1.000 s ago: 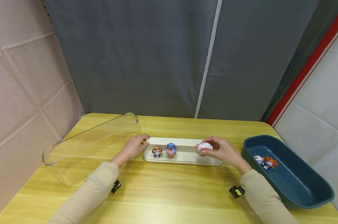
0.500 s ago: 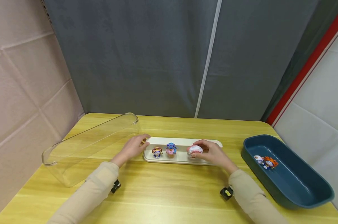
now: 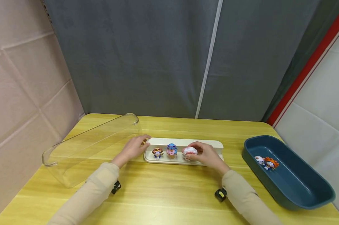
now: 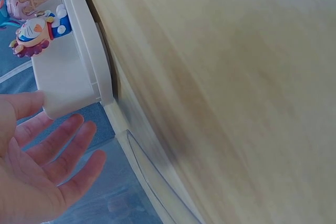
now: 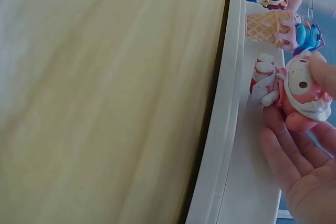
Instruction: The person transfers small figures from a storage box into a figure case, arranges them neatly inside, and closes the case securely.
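My right hand (image 3: 208,155) pinches a pink figurine with a white hood (image 5: 302,85) between thumb and fingers. It is upright over the right part of a long white display base (image 3: 163,162), its feet close over the surface. Left of it on the base stand a blue figurine in a pink ice-cream cone (image 3: 171,151) and a small figurine with a red-brown hat (image 3: 157,153). My left hand (image 3: 133,147) is at the base's left end, thumb and index fingertips right at its edge, the other fingers loosely spread (image 4: 60,156).
A clear plastic cover (image 3: 93,140) lies slanted on the table at left, close to my left hand. At right stands a deep dark-teal bin (image 3: 298,178) holding a white figurine (image 3: 259,160) and an orange-maned figurine (image 3: 271,163). A grey curtain (image 3: 135,62) hangs behind the table.
My right hand has moved left along the base with the pink-and-white figurine, bringing it closer to the blue one. My left hand has stayed at the base's left end.
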Available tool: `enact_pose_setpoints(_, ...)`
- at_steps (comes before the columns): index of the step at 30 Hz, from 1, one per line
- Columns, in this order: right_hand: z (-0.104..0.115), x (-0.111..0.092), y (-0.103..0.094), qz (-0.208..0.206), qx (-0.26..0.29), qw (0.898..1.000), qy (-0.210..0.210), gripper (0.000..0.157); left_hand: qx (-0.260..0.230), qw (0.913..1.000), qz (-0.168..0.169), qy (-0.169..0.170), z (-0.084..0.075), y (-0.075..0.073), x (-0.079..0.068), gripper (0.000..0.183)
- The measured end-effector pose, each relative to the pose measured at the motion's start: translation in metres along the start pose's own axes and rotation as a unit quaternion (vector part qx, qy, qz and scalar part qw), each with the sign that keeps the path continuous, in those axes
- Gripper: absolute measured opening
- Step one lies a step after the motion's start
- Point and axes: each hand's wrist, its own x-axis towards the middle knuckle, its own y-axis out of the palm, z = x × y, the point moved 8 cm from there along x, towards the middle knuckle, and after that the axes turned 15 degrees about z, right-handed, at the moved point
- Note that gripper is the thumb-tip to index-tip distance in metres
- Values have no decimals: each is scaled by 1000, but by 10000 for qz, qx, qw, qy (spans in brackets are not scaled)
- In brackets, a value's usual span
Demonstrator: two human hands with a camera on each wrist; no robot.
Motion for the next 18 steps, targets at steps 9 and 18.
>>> enact_pose_setpoints(9,4,1,3,-89,-269,9996,42,35,42,10000,-13,6,1,0,1,29)
enact_pose_setpoints(18,7,1,5,-107,-517,9986,20,33,13,10000,-1,15,2,1,2,30)
